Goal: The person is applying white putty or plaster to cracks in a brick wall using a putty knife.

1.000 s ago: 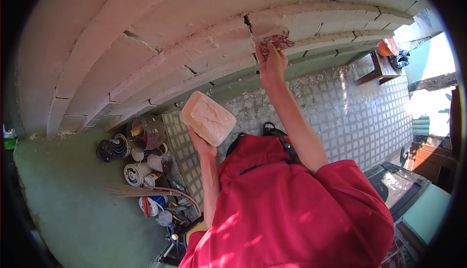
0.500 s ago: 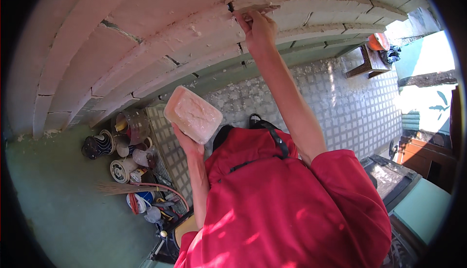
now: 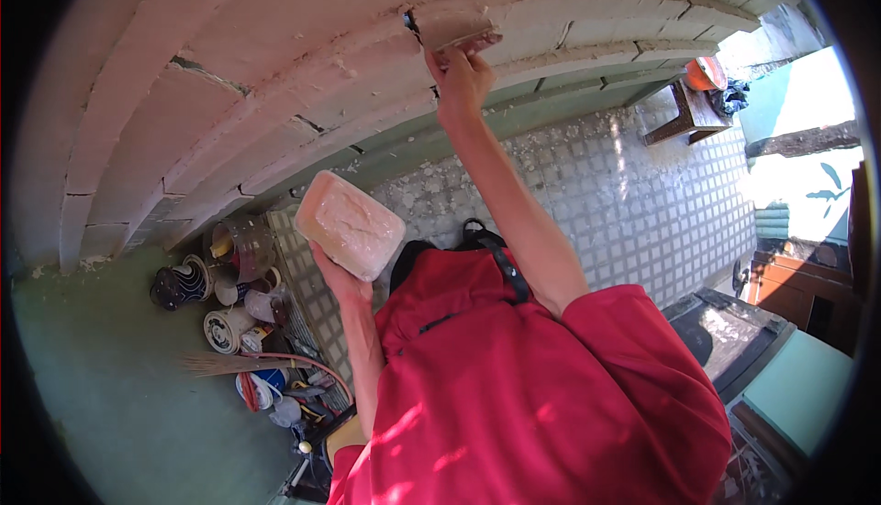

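Observation:
My left hand [image 3: 347,280] grips a rectangular plastic tub [image 3: 351,226] from beneath, holding it in front of my waist. Pale, wet-looking paste fills the tub. Up at the block wall [image 3: 303,65], my right hand [image 3: 463,83] is closed on a flat, thin-edged scraper [image 3: 473,39], whose blade lies against the mortar ledge. Just left of the blade, a dark vertical gap [image 3: 410,23] opens between two blocks. Rough smears of paste cover the joints along the ledge.
Buckets [image 3: 228,331] and a bundle of thin sticks [image 3: 216,364] stand by the left wall. A wooden stool [image 3: 688,112] with an orange bowl [image 3: 705,74] is at the far right. Patterned tiles [image 3: 606,175] cover the floor. A dark-topped cabinet [image 3: 725,335] stands right of me.
The scraper in my right hand has moved slightly down the ledge face, with its blade turned flatter to the wall. My left hand still holds the tub. The whole view has shifted a little.

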{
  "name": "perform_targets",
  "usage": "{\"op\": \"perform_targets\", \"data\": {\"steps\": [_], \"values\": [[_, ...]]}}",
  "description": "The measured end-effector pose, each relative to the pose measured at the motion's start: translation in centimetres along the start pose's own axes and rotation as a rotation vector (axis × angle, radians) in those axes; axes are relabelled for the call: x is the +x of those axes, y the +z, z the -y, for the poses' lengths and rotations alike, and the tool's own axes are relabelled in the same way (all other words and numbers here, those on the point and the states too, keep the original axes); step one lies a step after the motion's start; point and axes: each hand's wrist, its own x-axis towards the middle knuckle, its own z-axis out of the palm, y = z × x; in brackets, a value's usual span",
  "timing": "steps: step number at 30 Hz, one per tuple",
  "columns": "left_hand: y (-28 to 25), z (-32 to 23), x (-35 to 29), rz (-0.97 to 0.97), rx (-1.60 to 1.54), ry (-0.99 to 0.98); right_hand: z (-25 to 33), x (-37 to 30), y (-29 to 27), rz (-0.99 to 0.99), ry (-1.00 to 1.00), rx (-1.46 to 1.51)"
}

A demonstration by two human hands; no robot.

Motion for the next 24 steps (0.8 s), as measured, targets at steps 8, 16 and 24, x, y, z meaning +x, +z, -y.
{"op": "perform_targets", "data": {"steps": [8, 16, 24], "values": [[-0.9, -0.5, -0.4, 0.026, 0.028, 0.037, 1.2, -3.7, 0.9, 0.153, 0.025, -0.055], [0.8, -0.9, -1.0, 0.021, 0.049, 0.058, 3.9, -1.1, -7.6, 0.074, -0.29, -0.643], [-0.6, -0.5, -0.9, 0.004, 0.032, 0.088, -0.6, -0.2, -6.0, 0.25, -0.83, -1.206]]}}
